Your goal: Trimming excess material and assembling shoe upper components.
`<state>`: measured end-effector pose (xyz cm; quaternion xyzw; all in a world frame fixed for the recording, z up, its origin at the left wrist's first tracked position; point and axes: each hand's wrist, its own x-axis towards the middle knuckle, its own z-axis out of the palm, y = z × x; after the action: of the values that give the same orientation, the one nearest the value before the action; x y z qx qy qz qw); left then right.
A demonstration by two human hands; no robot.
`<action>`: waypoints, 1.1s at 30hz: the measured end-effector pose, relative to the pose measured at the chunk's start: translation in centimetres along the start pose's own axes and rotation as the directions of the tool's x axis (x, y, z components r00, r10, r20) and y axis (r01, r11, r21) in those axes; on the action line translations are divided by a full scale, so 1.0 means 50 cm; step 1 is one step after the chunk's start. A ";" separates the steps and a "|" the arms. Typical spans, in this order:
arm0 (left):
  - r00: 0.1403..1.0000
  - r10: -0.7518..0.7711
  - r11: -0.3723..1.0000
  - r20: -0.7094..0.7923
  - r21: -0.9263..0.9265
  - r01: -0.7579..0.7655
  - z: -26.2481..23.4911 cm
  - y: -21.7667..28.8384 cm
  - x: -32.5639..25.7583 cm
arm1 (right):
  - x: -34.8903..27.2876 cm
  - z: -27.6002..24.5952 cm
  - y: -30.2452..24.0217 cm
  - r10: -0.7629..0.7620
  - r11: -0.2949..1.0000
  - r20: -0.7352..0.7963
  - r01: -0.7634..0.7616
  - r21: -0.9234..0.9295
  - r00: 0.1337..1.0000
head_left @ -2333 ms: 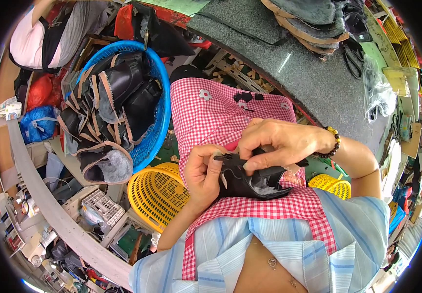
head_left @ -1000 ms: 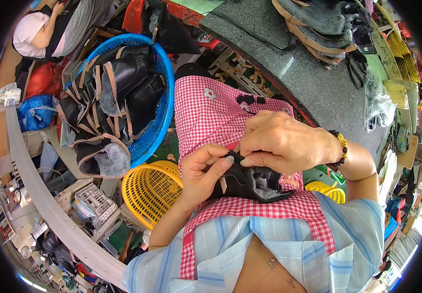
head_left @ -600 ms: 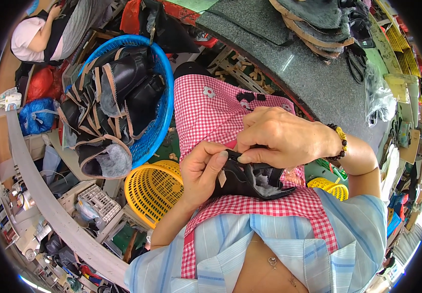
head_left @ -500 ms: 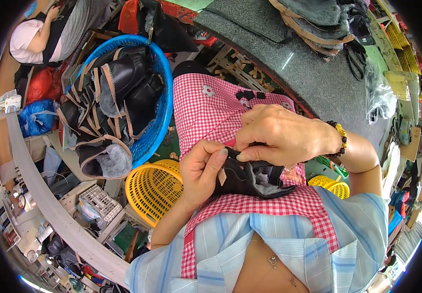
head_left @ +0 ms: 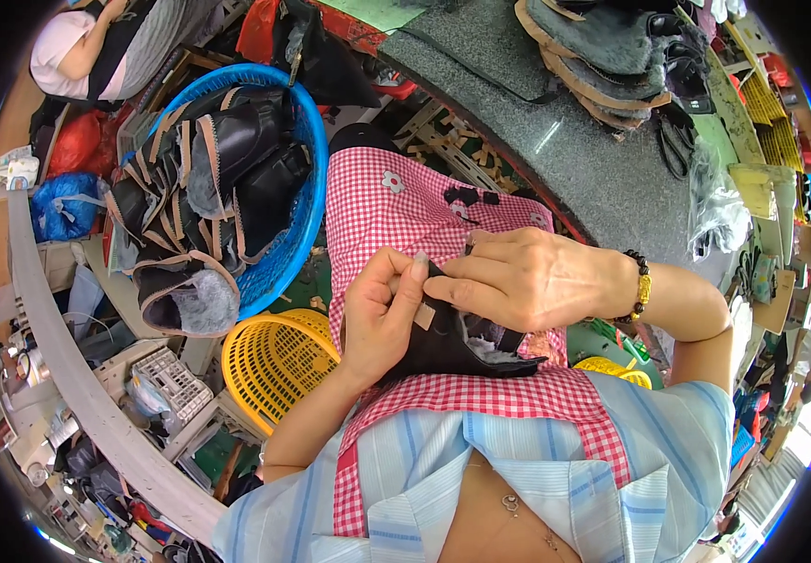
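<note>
A black shoe upper [head_left: 429, 352] with grey fur lining lies in my lap, on a red-and-white checked apron [head_left: 377, 216]. My left hand [head_left: 379, 314] pinches its upper edge between thumb and forefinger. Right beside that grip, my right hand [head_left: 532, 277] is closed on the same edge, its fingers curled down and partly hiding the upper. A small tan tag [head_left: 425, 314] hangs near my left thumb. The exact spot between the fingertips is too covered to make out.
To the left stands a blue basket [head_left: 319, 178] heaped with fur-lined black uppers. A yellow basket [head_left: 274, 371] sits below it. The grey worktable [head_left: 527, 131] carries stacked uppers [head_left: 602, 61], black scissors [head_left: 676, 143] and clear plastic [head_left: 717, 206]. Another person [head_left: 77, 56] is at upper left.
My right hand has shifted slightly down, its fingers straighter across the upper. My left hand has moved a little up the edge, still pinching. The whole view has shifted slightly.
</note>
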<state>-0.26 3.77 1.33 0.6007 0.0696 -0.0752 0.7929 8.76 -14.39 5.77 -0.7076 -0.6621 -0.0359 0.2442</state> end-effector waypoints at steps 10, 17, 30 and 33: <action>0.996 0.056 0.998 -0.070 0.022 -0.055 0.012 -0.025 0.008 | -0.003 -0.003 -0.006 0.004 0.987 0.112 0.014 -0.163 0.994; 0.986 0.052 0.997 -0.158 0.073 -0.041 0.000 -0.062 0.048 | -0.023 0.004 -0.006 -0.175 0.946 -0.047 0.154 -0.287 0.983; 0.832 -0.496 0.835 0.249 -0.125 0.536 0.012 -0.057 0.065 | -0.089 0.001 -0.005 -0.070 0.967 0.035 0.076 -0.242 0.997; 0.881 -0.465 0.871 0.088 -0.132 0.473 0.015 -0.070 0.068 | -0.080 0.001 0.016 -0.080 0.964 0.097 0.102 -0.244 0.992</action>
<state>2.38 2.01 -2.44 0.5024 0.1974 -0.2755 0.7954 9.03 -18.06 3.98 -0.7023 -0.6941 -0.0990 0.1230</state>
